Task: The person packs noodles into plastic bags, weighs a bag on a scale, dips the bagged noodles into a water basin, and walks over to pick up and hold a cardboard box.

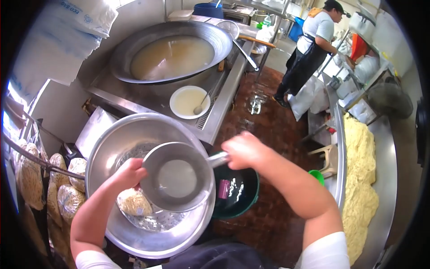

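Hanging over the wide, round metal basin (96, 166), the saucepan (177, 178) shows a dull grey, straight-walled inside and a paler, shiny circular bottom. The left hand (131, 174) grips its rim, fingers closed on the edge; the right hand (244, 151) is slightly blurred, its fingers wrapped round the straight metal handle (218, 159). Beneath the pan, a perforated metal strainer (169, 223) lies inside the basin, bearing a rounded, pale, stringy clump (135, 202) near the left wrist. Just right of the basin stands a dark green, smooth-walled tub (247, 200) with a small pinkish-purple object (224, 188) in it.

Beyond the basin, a white bowl (173, 109) of creamy liquid holds a metal ladle (198, 109). Behind it, a broad, sloping-walled wok (123, 56) contains cloudy, tan liquid. Plump, glossy clear bags (71, 201) of pale strands crowd the left side. Along the right lies a long, lumpy yellow mass (360, 179) on smooth metal. Farther off, across reddish-brown tiles (257, 112), another person (316, 47) stands in a dark apron.
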A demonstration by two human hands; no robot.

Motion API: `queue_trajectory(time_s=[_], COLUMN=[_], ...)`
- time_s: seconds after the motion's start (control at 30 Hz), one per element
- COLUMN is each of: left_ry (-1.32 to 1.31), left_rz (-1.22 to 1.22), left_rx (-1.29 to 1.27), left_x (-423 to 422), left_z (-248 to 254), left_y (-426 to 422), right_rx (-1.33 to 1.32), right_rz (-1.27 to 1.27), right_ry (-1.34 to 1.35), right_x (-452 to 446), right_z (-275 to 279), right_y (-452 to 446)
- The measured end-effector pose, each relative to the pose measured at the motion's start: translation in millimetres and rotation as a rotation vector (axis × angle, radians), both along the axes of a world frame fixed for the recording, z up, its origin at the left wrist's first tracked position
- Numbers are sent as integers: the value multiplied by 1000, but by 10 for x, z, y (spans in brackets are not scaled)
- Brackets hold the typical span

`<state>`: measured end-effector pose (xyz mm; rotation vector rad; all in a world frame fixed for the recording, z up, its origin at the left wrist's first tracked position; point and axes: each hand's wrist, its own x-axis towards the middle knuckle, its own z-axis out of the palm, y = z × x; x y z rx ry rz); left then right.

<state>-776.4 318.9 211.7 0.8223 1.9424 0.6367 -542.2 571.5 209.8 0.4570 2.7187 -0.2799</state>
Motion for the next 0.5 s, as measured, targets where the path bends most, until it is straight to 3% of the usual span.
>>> queue_trajectory(time_s=[0.07,0.1,0.17,0.2,0.27,0.33,0.37,0.43,0.5], left_ry=[26,18,34,60,100,-142,-146,-238,-344], left_rz=[-155,-267,-462,-543,-587,-400,-385,61,172], left_rx=[-35,-38,-32,-22,46,376,376,702,716], left_x=[47,36,18,22,58,-2,-3,-7,-11], left_z=[88,63,-74,-143,-253,-385,-351,-245,-434], left_y=[338,516,901,1099,1467,1668,1631,1539,1228], right_rx=[-307,-639,-1168,-1268,-1319,-1364,-1319,-1234,-1045], right_rz=[36,-204,-237,-375,-518,-706,-789,-815,-859], right_ry=[-86,-314,-428,-436,-308,-178,-109,-47,79], right_x=[360,522,927,1056,1289,1407,1362,1216,1040], right_z=[-31,92,-10,108,222,269,331,246,89], right_y=[206,198,238,160,100,37,-17,-25,-12])
